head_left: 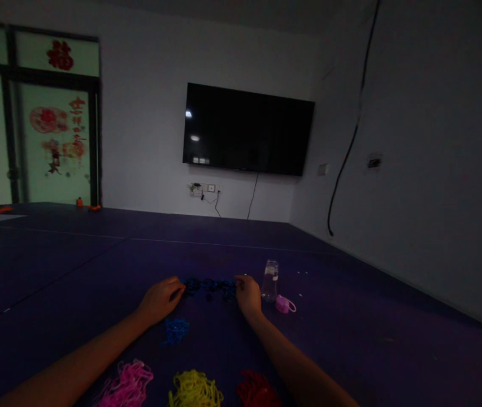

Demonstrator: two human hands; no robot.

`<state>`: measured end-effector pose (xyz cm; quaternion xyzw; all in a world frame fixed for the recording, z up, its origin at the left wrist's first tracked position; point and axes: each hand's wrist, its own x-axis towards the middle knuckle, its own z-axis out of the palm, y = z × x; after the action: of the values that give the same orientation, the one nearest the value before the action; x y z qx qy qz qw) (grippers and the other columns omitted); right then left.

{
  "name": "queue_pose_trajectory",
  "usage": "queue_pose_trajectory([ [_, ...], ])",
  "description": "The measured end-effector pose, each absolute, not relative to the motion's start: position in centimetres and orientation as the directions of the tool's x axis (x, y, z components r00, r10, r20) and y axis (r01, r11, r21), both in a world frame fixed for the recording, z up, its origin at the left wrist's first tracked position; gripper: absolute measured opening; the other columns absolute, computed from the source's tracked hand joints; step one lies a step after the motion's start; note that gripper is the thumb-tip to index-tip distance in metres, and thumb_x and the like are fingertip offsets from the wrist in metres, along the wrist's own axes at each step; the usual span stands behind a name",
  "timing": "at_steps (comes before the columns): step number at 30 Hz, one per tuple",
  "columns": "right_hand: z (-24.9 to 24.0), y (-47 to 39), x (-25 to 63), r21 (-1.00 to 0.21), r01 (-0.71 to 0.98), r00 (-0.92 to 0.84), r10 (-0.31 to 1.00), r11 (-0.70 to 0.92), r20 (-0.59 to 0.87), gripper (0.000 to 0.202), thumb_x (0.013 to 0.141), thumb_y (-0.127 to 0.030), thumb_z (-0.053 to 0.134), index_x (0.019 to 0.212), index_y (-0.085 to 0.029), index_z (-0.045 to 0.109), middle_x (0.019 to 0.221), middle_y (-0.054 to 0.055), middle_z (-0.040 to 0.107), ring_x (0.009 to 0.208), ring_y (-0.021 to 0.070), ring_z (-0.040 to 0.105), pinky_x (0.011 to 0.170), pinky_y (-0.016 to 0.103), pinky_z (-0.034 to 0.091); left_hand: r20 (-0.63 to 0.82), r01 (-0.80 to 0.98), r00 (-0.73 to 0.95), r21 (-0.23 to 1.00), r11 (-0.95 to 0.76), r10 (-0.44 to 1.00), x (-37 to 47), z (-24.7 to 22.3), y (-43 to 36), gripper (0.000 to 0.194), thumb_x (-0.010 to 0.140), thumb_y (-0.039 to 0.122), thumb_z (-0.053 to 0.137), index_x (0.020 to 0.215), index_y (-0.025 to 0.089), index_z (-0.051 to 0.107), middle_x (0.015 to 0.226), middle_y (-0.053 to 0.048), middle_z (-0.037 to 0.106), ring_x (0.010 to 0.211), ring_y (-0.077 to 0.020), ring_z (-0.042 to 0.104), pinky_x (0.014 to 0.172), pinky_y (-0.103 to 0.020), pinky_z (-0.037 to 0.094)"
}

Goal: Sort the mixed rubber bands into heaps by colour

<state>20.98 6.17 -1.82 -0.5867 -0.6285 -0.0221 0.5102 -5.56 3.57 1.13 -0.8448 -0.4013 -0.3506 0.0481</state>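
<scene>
A spread of dark blue and black pieces [210, 287] lies on the purple table [217, 345] between my two hands. At its left end is my left hand [161, 299], with fingertips pressed together; what is between them is too small to make out. My right hand [248, 295] is at the right end of the spread, its fingers bent and close to the pieces, and its grip is unclear. Nearer to me lies a small bright blue heap [175, 330]. Pink strands [127, 384], yellow strands [195, 389] and red strands [257, 390] are piled at the near edge of view.
Right of my right hand stands a clear bottle [270, 281], with a pink cap [283, 304] beside it. Small orange items [79, 202] sit at the far left. A television [248, 130] hangs on the wall, and a black cable [344, 164] runs down the right wall.
</scene>
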Motion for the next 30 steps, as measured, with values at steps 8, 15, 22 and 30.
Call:
queue_pose_trajectory([
  [8, -1.5, 6.0, 20.8, -0.603, 0.719, 0.168, 0.755, 0.346, 0.634, 0.032, 0.076, -0.010, 0.044, 0.096, -0.015, 0.068, 0.092, 0.010, 0.068, 0.088, 0.0219, 0.063, 0.080, 0.032, 0.048, 0.628, 0.714, 0.431, 0.201, -0.671, 0.647, -5.5, 1.3, 3.5, 0.023, 0.084, 0.021, 0.043, 0.080, 0.020, 0.065, 0.078, -0.004, 0.064, 0.072, -0.0165, 0.061, 0.064, -0.023, 0.045],
  [15, -1.1, 6.2, 20.6, -0.613, 0.648, 0.117, 0.735, 0.453, 0.667, 0.031, 0.075, -0.012, 0.046, 0.094, -0.015, 0.069, 0.089, 0.009, 0.068, 0.082, 0.0210, 0.063, 0.077, 0.034, 0.050, 0.605, 0.713, 0.442, 0.212, -0.668, 0.663, -5.6, 1.3, 3.5, 0.023, 0.085, 0.023, 0.042, 0.082, 0.019, 0.065, 0.079, -0.005, 0.064, 0.073, -0.0177, 0.062, 0.065, -0.025, 0.045],
  [22, -0.7, 5.8, 20.2, -0.603, 0.615, 0.030, 0.749, 0.508, 0.661, 0.030, 0.074, -0.011, 0.046, 0.092, -0.016, 0.069, 0.085, 0.007, 0.068, 0.077, 0.0179, 0.064, 0.073, 0.028, 0.050, 0.596, 0.730, 0.429, 0.214, -0.649, 0.679, -5.6, 1.2, 3.6, 0.023, 0.086, 0.021, 0.042, 0.085, 0.020, 0.065, 0.082, -0.004, 0.065, 0.075, -0.0165, 0.062, 0.068, -0.024, 0.045],
  [30, -0.6, 5.5, 20.5, -0.657, 0.654, 0.123, 0.804, 0.375, 0.582, 0.026, 0.073, -0.011, 0.048, 0.085, -0.017, 0.070, 0.080, 0.005, 0.070, 0.074, 0.0171, 0.065, 0.071, 0.026, 0.049, 0.569, 0.729, 0.459, 0.199, -0.655, 0.683, -5.7, 1.1, 3.8, 0.025, 0.087, 0.021, 0.040, 0.088, 0.020, 0.065, 0.083, -0.004, 0.065, 0.077, -0.0169, 0.062, 0.069, -0.024, 0.046],
])
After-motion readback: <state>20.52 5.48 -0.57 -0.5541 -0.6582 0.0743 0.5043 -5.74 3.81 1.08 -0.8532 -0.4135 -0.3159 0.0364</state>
